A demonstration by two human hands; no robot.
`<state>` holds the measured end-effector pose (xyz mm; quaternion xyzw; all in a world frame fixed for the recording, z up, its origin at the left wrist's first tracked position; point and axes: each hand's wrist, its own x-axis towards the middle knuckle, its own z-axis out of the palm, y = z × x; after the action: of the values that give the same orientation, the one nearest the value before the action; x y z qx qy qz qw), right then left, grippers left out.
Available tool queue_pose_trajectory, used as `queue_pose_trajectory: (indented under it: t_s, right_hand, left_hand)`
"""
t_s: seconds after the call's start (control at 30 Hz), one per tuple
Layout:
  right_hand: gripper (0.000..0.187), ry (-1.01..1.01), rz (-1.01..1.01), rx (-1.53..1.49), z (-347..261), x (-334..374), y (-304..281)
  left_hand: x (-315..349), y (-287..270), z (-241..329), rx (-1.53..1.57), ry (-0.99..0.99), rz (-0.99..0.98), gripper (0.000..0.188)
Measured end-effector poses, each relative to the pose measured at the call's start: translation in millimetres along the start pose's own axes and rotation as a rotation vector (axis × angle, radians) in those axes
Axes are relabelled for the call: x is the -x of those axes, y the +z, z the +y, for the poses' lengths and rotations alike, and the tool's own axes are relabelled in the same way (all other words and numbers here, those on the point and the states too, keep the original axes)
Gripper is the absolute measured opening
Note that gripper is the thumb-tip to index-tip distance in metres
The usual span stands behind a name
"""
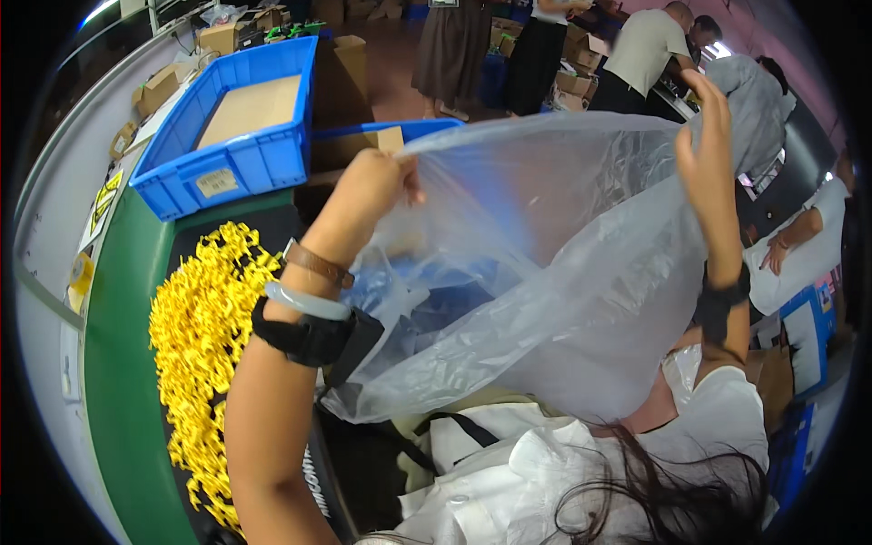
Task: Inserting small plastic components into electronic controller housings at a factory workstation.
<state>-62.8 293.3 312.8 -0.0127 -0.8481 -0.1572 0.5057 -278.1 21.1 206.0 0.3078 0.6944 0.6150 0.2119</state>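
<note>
A large clear plastic bag [590,282] is stretched out in front of me, its mouth spread wide. My left hand [377,186] is closed on the bag's rim at the left, fingers bent over it. On the right, my raised right hand [708,136] has the other end of the rim between thumb and fingers, though its fingers are fairly straight. The film runs taut between both hands and sags toward my lap. Through it, blue shapes show blurred. A heap of small yellow parts [204,336] lies beside my left forearm.
A blue crate [222,186] with cardboard inside stands at far left on a green-edged bench [118,363]. Another blue bin [354,136] is behind the bag. A roll of yellow tape [81,272] sits at the left edge. Several people stand or work beyond; one [808,241] is at right.
</note>
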Motion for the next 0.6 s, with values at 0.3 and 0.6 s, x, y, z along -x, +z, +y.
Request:
queue_pose_trajectory:
  t_s: [0.3, 0.6]
  right_hand:
    - [0.087, -0.299, -1.738, -0.754, -33.9, 255.2, -19.0]
    - [0.070, 0.262, -1.951, -0.439, -48.8, 383.7, -57.6]
  left_hand:
    - [-22.5, 4.5, 63.6, 0.638, 0.181, 0.072, 0.016]
    - [-101.2, -121.9, 38.4, -0.096, 0.057, 0.478, 0.039]
